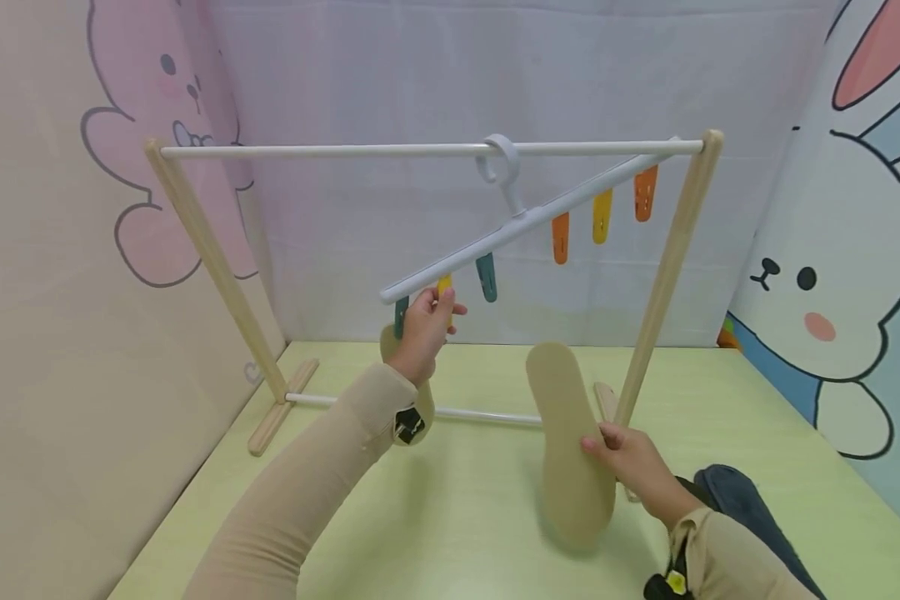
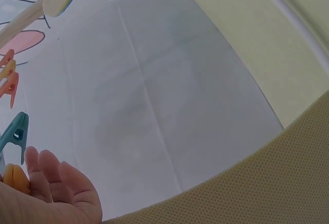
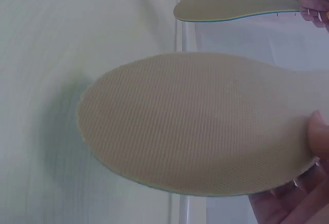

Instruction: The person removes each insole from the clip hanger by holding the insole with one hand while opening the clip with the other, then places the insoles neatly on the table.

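Note:
My left hand pinches a yellow clothespin near the low left end of a tilted white hanger. Beside it, a teal clothespin holds one beige insole, which hangs partly behind my left forearm. My right hand grips a second beige insole by its edge, thumb on the face, with the insole upright above the table. In the right wrist view this insole shows a woven top and a thin blue-green rim. Another teal clothespin hangs further along the hanger.
The hanger hooks over the white rail of a wooden-legged rack. Orange clothespins and a yellow one hang on its raised right side. A dark object lies on the pale table by my right sleeve.

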Available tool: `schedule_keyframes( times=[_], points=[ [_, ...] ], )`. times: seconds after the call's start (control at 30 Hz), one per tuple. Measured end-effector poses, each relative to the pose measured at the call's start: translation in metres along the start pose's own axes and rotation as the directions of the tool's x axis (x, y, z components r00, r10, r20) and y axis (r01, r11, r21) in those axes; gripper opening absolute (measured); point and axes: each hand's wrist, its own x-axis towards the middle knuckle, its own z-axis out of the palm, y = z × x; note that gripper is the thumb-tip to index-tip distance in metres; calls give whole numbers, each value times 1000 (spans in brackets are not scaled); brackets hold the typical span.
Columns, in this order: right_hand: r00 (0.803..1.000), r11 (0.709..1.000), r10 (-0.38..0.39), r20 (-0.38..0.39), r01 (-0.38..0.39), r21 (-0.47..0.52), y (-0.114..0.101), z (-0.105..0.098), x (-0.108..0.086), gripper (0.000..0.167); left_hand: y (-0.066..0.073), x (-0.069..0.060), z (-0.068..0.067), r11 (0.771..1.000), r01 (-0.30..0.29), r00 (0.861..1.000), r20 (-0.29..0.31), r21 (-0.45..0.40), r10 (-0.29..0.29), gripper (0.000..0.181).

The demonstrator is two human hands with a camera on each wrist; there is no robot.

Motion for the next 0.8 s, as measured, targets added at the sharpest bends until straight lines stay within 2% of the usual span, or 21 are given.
schedule_keyframes(
  times=[0.3,0.57,0.8],
  points=[
    [1000,999,11,28,-10,-40,6,-15,-2,43,2,0,0,1000,-4,1000,7,-6,4,22],
    [992,993,118,49,-118,-3,13,-27,-2,49,1,-1,1,1000,5,1000,4,1,-5,22],
    [986,987,159,46,-157,-37,18,-34,-4,50,1,-1,-1,1000,7,1000,13,8,-7,21]
  ],
)
